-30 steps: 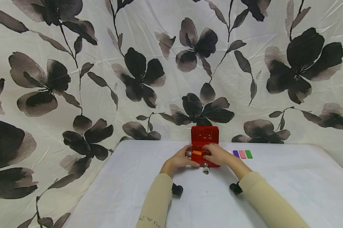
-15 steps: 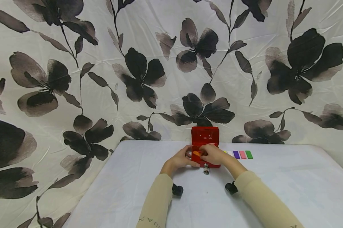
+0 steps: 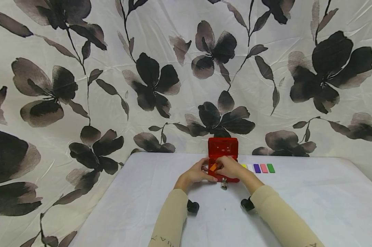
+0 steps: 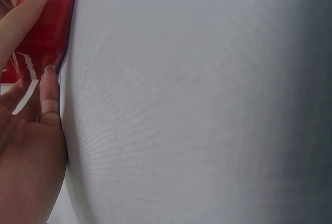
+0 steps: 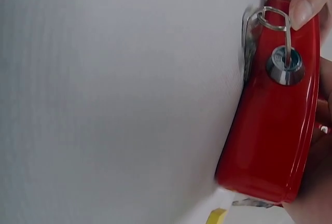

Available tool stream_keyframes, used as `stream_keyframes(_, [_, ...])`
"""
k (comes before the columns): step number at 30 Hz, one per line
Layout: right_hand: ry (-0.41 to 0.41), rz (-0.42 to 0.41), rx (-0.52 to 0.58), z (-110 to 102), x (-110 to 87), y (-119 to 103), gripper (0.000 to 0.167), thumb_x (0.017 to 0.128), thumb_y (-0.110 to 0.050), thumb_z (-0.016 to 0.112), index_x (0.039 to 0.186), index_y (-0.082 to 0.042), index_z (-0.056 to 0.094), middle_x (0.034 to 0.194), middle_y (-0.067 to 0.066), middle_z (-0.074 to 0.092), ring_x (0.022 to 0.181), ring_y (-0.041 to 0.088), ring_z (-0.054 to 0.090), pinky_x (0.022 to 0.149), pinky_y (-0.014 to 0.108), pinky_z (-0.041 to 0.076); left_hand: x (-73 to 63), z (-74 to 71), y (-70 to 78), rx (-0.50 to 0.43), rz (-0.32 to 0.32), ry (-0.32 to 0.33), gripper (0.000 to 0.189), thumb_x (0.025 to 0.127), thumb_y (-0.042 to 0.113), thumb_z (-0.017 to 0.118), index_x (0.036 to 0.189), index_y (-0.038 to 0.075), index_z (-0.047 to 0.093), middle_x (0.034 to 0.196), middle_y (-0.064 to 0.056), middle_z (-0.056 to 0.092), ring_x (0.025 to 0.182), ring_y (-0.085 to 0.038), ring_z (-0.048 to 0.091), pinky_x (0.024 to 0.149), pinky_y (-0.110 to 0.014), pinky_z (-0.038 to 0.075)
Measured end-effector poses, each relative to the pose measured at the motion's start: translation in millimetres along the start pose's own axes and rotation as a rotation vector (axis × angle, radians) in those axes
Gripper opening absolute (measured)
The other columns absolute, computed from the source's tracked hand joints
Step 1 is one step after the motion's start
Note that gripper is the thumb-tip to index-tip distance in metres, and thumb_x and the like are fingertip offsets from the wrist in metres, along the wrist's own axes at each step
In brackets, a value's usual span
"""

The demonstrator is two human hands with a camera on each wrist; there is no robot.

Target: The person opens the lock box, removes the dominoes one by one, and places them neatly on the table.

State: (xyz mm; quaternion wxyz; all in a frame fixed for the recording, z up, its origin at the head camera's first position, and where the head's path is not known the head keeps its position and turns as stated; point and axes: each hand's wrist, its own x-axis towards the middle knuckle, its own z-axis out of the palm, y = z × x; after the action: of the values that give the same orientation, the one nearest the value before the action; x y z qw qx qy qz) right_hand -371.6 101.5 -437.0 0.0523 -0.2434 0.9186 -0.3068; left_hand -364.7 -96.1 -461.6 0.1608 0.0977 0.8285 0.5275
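Note:
A small red cash box (image 3: 223, 143) stands on the table with its lid raised. My left hand (image 3: 195, 173) holds the box at its left side, thumb at the front and fingers along the side wall (image 4: 49, 24). My right hand (image 3: 230, 167) reaches over the open box, pinching an orange block (image 3: 213, 167), which sits tilted at the fingertips. Keys on a ring (image 3: 224, 185) hang from the front lock (image 5: 285, 64). The right hand covers much of the box's inside.
Right of the box lies a row of several flat coloured blocks: yellow (image 3: 244, 166), white (image 3: 250, 167), purple (image 3: 257, 168), pink (image 3: 264, 168) and green (image 3: 270, 168). A floral cloth (image 3: 179, 85) hangs behind the white table (image 3: 136, 192).
My right hand has moved left inside the box and taken hold of the orange block, which has turned from lying flat to tilted. The yellow and white blocks have come into view.

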Motion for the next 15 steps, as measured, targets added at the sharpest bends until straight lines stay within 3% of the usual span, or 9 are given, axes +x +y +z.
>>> stream_keyframes(9, [0.047,0.084,-0.004,5.1,3.0,-3.2,0.034,0.088,-0.015,0.082,0.116,0.000,0.072,0.100,0.008,0.074,0.086,0.019,0.064,0.094,0.041,0.058,0.0,0.7,-1.5,0.011,-0.009,0.007,0.093,0.077,0.019,0.091,0.155,0.019,0.040,0.128,-0.003,0.058,0.111,-0.023,0.053,0.103,-0.044,0.050])
stream_keyframes(15, [0.042,0.097,-0.022,9.4,7.4,-4.1,0.031,0.088,-0.017,0.081,0.115,-0.002,0.074,0.102,0.008,0.075,0.087,0.019,0.065,0.093,0.041,0.058,2.2,-0.1,-3.1,0.003,0.001,0.002,0.092,0.078,0.019,0.091,0.155,0.017,0.040,0.133,-0.003,0.056,0.109,-0.023,0.054,0.102,-0.045,0.051])
